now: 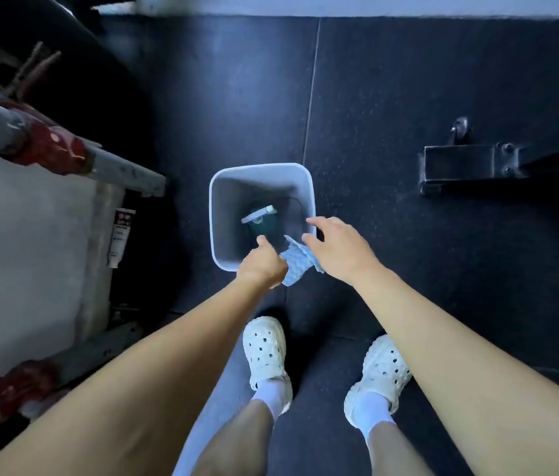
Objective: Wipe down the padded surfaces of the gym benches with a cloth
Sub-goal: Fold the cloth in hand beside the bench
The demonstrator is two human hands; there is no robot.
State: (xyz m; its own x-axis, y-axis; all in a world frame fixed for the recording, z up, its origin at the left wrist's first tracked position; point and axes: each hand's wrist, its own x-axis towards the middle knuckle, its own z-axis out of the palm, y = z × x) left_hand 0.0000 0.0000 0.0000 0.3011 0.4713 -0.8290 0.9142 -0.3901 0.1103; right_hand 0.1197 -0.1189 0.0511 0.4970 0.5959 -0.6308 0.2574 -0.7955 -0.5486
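Right over the near rim of a grey bin [218, 214], the left hand [262, 264] is curled into a fist and grips a light blue cloth [297, 267]. The cloth spills out of the fist toward the right hand [338, 250] and hangs across the bin's near edge, between the two hands. The right hand holds nothing. Its fingers are spread and relaxed, with the fingertips over the bin's near right corner. Its lower edge overlaps the cloth, but whether the two touch cannot be told.

Just beyond the left thumb, at the bottom of the bin, lies a dark green bottle [259, 218] with a pale top.

Well out to the left of the left hand is a pale grey bench pad [20, 252], framed by grey metal tubing [123, 170] with worn red joints [51, 146]. Far off past the right hand, a black metal bench base [460, 163] with a small wheel [460, 128] sits on the black rubber floor [391, 97].

Below the hands and nearer the body, two white clogs [264, 352] worn over white socks stand on the same floor.
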